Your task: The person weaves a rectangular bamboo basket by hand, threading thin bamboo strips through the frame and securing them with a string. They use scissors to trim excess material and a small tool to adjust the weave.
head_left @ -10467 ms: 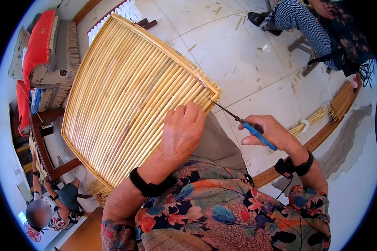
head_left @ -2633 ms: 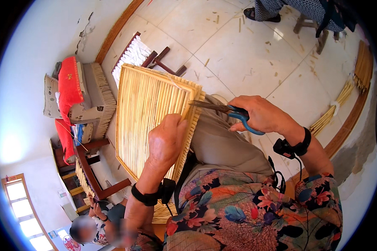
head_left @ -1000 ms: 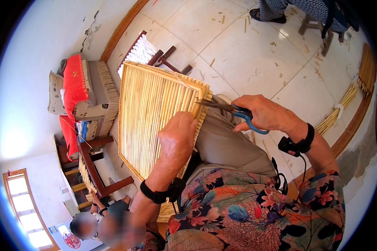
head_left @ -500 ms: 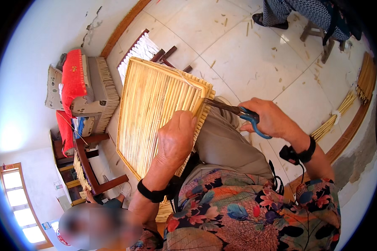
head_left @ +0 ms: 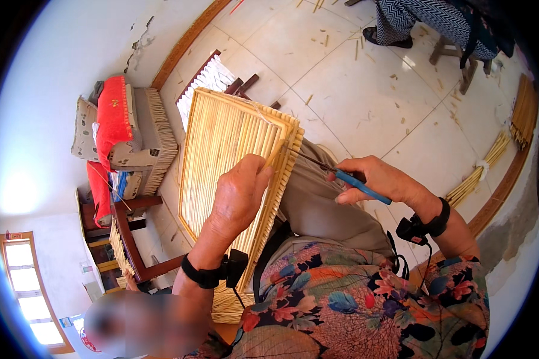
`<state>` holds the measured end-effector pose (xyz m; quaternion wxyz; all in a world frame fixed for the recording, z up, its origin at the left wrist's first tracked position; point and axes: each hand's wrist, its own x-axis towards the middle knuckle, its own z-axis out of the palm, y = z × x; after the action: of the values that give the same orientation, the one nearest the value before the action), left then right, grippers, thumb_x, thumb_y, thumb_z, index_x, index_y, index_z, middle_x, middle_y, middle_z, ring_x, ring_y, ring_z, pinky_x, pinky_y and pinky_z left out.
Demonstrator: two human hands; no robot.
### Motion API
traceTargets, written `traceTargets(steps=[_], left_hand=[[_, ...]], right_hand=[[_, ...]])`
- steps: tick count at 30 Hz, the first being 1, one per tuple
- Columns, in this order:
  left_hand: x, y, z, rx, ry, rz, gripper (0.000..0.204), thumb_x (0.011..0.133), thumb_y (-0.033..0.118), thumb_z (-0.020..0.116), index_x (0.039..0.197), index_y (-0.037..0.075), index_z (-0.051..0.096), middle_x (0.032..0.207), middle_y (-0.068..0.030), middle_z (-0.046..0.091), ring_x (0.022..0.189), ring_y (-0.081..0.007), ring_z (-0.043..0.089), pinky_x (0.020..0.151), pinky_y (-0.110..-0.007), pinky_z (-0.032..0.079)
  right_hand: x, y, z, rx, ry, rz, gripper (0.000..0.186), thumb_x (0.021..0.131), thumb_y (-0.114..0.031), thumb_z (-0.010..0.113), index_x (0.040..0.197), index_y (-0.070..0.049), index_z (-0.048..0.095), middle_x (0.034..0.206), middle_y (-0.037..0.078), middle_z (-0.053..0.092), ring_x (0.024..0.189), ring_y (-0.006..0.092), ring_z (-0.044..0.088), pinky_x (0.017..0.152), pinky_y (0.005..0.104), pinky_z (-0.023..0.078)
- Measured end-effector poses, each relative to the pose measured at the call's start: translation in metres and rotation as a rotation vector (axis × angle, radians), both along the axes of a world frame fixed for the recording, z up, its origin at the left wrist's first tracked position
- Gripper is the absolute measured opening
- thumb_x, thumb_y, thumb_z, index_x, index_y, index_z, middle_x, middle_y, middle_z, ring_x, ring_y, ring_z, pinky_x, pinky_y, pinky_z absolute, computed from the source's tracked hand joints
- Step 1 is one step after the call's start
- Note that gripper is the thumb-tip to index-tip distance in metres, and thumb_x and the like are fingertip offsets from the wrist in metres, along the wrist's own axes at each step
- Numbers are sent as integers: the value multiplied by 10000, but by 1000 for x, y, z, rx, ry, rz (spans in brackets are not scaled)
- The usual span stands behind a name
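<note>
Looking light, stiff, probably slick, the reed panel (head_left: pixel 221 140) is inviting a rim (head_left: pixel 239 102) hold; left hand (head_left: pixel 238 188) is pinching a strip (head_left: pixel 274 154), right hand (head_left: pixel 378 178) gripping scissors (head_left: pixel 365 189).

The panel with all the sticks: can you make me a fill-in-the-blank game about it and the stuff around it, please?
1. The grip with the scissors is the person's ____ one.
2. The scissors' handles are coloured ____.
3. The sticks of the panel are coloured ____.
4. The red cloth is draped over a seat on the picture's ____ side.

Missing words: right, blue, yellow, left.
</note>
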<state>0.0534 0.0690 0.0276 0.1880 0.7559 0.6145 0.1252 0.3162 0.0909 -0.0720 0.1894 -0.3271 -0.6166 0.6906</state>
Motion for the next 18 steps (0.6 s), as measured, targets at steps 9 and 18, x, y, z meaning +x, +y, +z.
traceTargets(steps=[9,18], left_hand=[[-3,-3,1,-14,-17,-5,95,948,87,580,919,-3,574,716,-94,631,673,-176,625,641,-293,488],[2,-5,1,27,4,-7,85,940,88,592,934,3,588,715,-106,626,649,-188,626,617,-303,492]], right_hand=[[2,4,5,67,-31,-39,470,764,-410,819,954,-32,615,712,40,534,688,120,505,633,290,444],[2,4,1,544,-161,-159,533,705,-431,835,946,-19,598,770,131,584,728,299,580,670,386,469]])
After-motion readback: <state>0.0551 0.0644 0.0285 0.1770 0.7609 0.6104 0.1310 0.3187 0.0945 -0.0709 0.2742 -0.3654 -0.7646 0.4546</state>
